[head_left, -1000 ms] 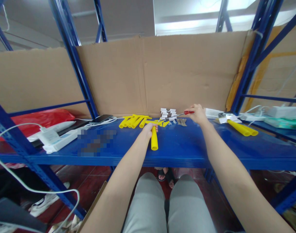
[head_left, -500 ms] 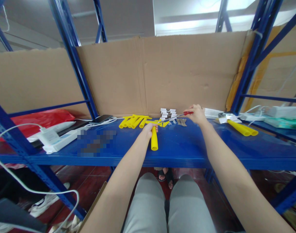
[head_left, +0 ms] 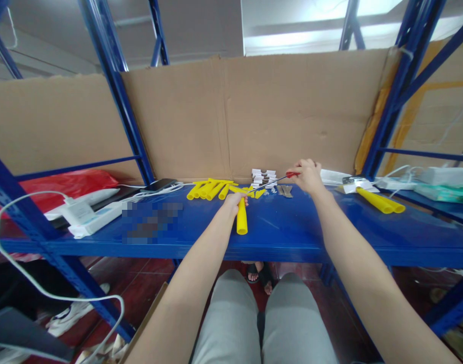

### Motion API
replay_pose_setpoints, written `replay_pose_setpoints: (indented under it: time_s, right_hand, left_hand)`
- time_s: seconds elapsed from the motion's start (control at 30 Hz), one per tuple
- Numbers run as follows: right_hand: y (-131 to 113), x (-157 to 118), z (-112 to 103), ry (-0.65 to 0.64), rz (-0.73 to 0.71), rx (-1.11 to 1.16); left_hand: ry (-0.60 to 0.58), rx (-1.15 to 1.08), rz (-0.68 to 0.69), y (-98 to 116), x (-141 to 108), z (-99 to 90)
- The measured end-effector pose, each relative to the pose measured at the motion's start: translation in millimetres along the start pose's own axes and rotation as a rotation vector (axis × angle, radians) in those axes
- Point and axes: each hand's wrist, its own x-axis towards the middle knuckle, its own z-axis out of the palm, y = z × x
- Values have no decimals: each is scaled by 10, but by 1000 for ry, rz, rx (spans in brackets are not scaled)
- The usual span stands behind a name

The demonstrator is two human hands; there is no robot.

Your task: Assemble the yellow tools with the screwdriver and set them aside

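Observation:
My left hand (head_left: 236, 200) is closed around a yellow tapered plastic handle (head_left: 242, 223), its wide hollow end toward me. My right hand (head_left: 307, 174) grips a screwdriver by its red handle (head_left: 292, 174). The thin metal shaft slants down left to the far end of the yellow handle, beside my left fingers; the exact contact of its tip is too small to see. Behind my left hand lies a row of yellow handles (head_left: 208, 190). Small yellow pieces (head_left: 259, 193), tiny metal-looking bits (head_left: 269, 191) and flat greyish pieces (head_left: 285, 190) lie between my hands.
White-and-brown stacked pieces (head_left: 263, 178) stand near the cardboard backing (head_left: 292, 111). Yellow-handled scrapers (head_left: 381, 201) lie at right on the blue shelf (head_left: 292, 232). At left are a white power strip (head_left: 98, 220), cables and a dark phone (head_left: 161, 185). Blue posts (head_left: 121, 101) frame the shelf.
The fingers of my right hand have shifted slightly on the red screwdriver handle. My left hand and the yellow handle stay nearly in place.

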Motion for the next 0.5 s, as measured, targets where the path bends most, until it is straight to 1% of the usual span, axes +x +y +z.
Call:
replay_pose_setpoints:
  time_s: [0.1, 0.23, 0.5]
  right_hand:
    - [3, -3, -2, 13, -19, 7]
    - [-3, 6, -1, 25, -42, -5]
    - [-59, 8, -47, 5, -29, -25]
  left_hand:
    - [65, 80, 23, 8, 5, 7]
    - [105, 158, 61, 29, -25, 26]
    - [105, 259, 139, 54, -133, 40]
